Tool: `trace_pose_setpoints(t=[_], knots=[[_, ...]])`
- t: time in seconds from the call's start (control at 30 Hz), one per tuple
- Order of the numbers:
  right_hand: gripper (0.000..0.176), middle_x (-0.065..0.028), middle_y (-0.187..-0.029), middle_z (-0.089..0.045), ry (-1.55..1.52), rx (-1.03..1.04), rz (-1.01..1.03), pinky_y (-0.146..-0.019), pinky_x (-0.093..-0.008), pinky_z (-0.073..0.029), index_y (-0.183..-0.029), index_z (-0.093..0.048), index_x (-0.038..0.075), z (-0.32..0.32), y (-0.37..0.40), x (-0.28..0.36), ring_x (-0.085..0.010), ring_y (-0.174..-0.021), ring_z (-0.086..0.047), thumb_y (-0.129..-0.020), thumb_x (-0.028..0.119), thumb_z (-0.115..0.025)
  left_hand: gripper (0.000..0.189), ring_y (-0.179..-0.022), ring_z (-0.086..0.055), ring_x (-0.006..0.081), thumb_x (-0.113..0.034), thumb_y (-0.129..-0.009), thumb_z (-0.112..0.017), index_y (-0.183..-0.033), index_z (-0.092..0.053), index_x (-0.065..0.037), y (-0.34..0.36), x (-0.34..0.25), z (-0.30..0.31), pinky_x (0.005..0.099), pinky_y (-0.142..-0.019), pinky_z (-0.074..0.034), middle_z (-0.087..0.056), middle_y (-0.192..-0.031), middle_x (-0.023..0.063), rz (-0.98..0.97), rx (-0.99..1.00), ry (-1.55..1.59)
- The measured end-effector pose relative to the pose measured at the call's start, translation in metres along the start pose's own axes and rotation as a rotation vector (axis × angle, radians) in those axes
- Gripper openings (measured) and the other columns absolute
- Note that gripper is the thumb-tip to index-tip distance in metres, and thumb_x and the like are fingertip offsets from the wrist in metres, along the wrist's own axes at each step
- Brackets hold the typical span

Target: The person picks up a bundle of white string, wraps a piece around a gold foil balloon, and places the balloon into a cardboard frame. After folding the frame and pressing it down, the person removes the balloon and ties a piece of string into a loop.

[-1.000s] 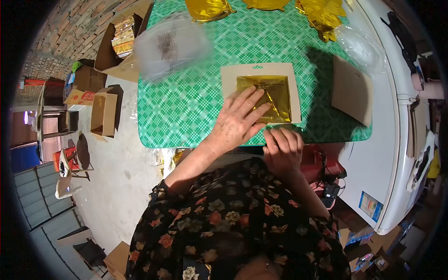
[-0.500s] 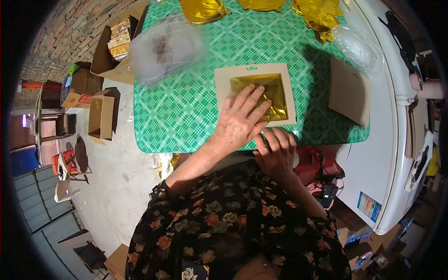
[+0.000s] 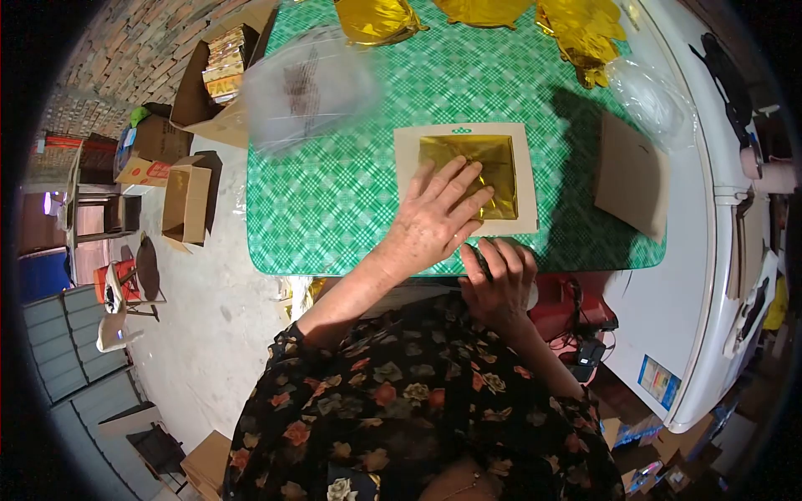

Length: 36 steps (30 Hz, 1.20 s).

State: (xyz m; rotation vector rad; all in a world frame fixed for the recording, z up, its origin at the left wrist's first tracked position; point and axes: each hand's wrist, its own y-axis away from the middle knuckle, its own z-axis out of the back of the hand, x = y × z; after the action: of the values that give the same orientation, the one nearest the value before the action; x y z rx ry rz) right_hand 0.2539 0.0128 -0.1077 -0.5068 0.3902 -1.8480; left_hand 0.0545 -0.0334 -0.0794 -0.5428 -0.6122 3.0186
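My left hand (image 3: 439,213) lies flat on gold foil (image 3: 497,188), its fingers stretched out and holding nothing. The foil, folded into a near square, rests on a beige card (image 3: 403,159) with a small cut-out at its top edge. Just below the card, by the table's near edge, my right hand (image 3: 504,280) has its fingers bent and close together. Its fingertips are partly hidden, and I cannot make out what, if anything, is inside it.
The table has a green checked cover (image 3: 309,209). A stack of clear bags (image 3: 309,88) lies left, with gold foil pieces (image 3: 380,21) at the far edge. At right are a beige card stack (image 3: 631,179) and a clear plastic bag (image 3: 652,100). Cardboard boxes (image 3: 185,200) stand left.
The whole view has shifted slightly, so the table sits a little lower and further right. My left hand stays flat on the foil; my right hand stays by the near edge.
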Motion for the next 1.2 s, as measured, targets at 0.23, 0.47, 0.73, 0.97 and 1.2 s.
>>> trace_pose_setpoints(t=[0.23,0.47,0.73,0.97,1.2], knots=[[0.038,-0.0073,-0.13,-0.051,-0.001,0.022,0.009,-0.103,-0.0504,-0.038,-0.132,-0.056,0.015,0.001,0.004,-0.002,-0.0254,-0.124,-0.047,-0.098,0.032,-0.055,0.057,-0.146,-0.035,0.039,-0.035,-0.095,-0.064,-0.144,-0.052,-0.009,-0.014,0.006,0.026,0.0554,-0.121,-0.022,-0.042,-0.155,0.0184,-0.009,0.02,0.241],[0.036,-0.0065,-0.129,-0.051,0.008,0.016,-0.001,-0.102,-0.0494,-0.038,-0.132,-0.057,0.015,0.002,0.0,0.0,-0.0243,-0.124,-0.048,-0.1,0.032,-0.052,0.059,-0.15,-0.026,0.036,-0.033,-0.103,-0.05,-0.155,-0.036,-0.008,-0.027,0.034,0.008,0.0529,-0.123,-0.019,-0.03,-0.161,0.0183,0.089,0.05,-0.039],[0.039,-0.0063,-0.127,-0.052,-0.042,0.069,-0.02,-0.1,-0.0487,-0.039,-0.129,-0.059,0.014,0.012,-0.005,0.0,-0.0249,-0.121,-0.05,-0.092,0.025,-0.06,0.061,-0.151,-0.026,0.0327,-0.039,-0.101,-0.051,-0.154,-0.039,-0.011,-0.023,0.031,-0.007,0.0509,-0.124,-0.017,-0.031,-0.162,0.0153,0.119,0.091,-0.148],[0.075,-0.0205,-0.149,-0.045,-0.117,0.232,-0.059,-0.117,-0.0585,-0.024,-0.142,-0.048,-0.002,0.028,-0.084,-0.021,-0.0374,-0.143,-0.036,-0.082,0.038,-0.069,0.064,-0.15,-0.029,0.0328,-0.041,-0.097,-0.054,-0.152,-0.041,-0.01,-0.024,0.031,-0.009,0.0514,-0.123,-0.019,-0.035,-0.159,0.0162,0.131,0.109,-0.173],[0.083,-0.0182,-0.16,-0.033,-0.02,0.274,-0.087,-0.121,-0.0596,-0.007,-0.153,-0.034,-0.002,-0.03,-0.103,-0.064,-0.032,-0.152,-0.023,-0.095,0.055,-0.051,0.066,-0.152,-0.025,0.031,-0.039,-0.096,-0.053,-0.154,-0.038,-0.012,-0.024,0.031,-0.006,0.0493,-0.125,-0.015,-0.031,-0.162,0.0142,0.162,0.134,-0.112]])
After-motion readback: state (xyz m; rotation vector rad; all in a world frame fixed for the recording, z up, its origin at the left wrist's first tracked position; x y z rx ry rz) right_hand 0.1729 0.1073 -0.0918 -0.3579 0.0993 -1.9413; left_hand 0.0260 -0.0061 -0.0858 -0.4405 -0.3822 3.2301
